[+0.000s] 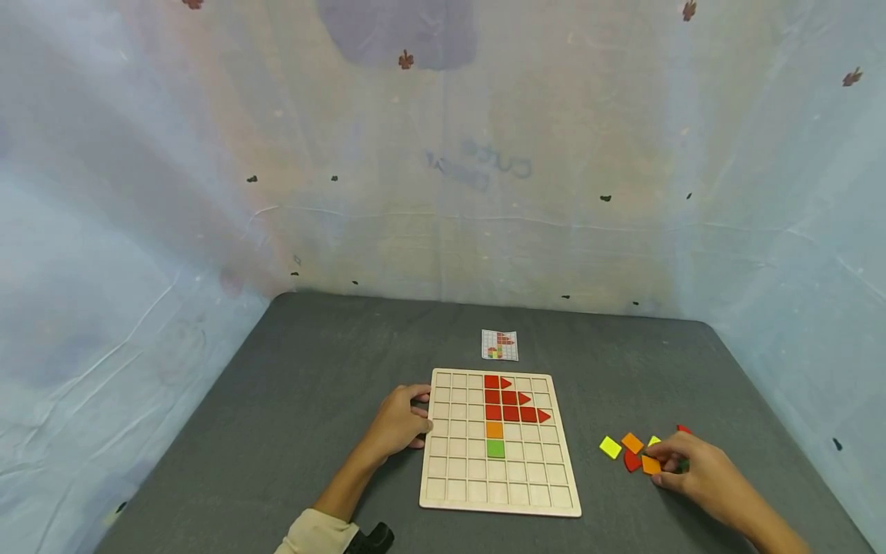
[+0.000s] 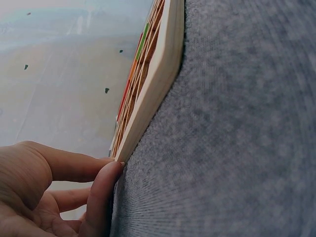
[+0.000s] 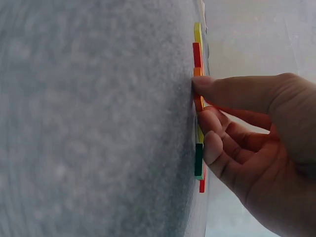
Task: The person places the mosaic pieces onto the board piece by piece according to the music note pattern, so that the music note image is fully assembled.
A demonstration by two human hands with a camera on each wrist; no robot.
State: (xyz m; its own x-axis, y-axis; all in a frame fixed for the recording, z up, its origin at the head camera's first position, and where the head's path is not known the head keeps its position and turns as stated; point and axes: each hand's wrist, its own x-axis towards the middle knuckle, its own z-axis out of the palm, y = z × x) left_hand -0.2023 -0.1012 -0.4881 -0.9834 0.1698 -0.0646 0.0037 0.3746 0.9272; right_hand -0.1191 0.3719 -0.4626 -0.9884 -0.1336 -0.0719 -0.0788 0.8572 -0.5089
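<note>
A wooden grid board (image 1: 457, 489) lies on the dark table, bearing red squares and triangles (image 1: 510, 413), an orange square (image 1: 494, 430) and a green square (image 1: 495, 448). My left hand (image 1: 398, 422) holds the board's left edge; in the left wrist view, thumb and forefinger meet at the wooden rim (image 2: 148, 106). To the board's right, my right hand (image 1: 699, 471) pinches an orange square tile (image 1: 651, 465) between thumb and fingers, low at the tabletop. Around it lie a yellow tile (image 1: 610, 447), another orange tile (image 1: 632, 442) and a red curved piece (image 1: 632, 462).
Behind the board lies a small printed card (image 1: 499, 345) with a coloured grid pattern. A green tile (image 3: 199, 160) and another red piece (image 1: 684, 429) are partly hidden by the right hand. Pale sheeting (image 1: 443, 254) surrounds the table on its back and sides.
</note>
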